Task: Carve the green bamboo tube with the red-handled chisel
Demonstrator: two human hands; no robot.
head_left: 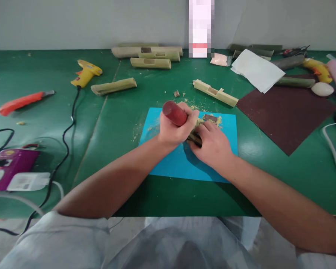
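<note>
My left hand (170, 130) is closed round the thick red handle (174, 113) of a hand tool; its working end is hidden behind my fingers. Just to the right, my right hand (214, 145) grips a bamboo piece (195, 139), mostly covered by my fingers. Both hands are close together above a blue sheet (168, 164). Pale shavings lie round them, and a small brown strip (210, 118) rests beyond my right hand.
Bamboo tubes with cut openings (150, 63) lie at the back. Another notched bamboo tube (215, 93) is beyond the sheet. To the left are a yellow glue gun (85, 73) and a red utility knife (24, 102). Brown sandpaper (285, 123) and white paper (256, 71) lie right.
</note>
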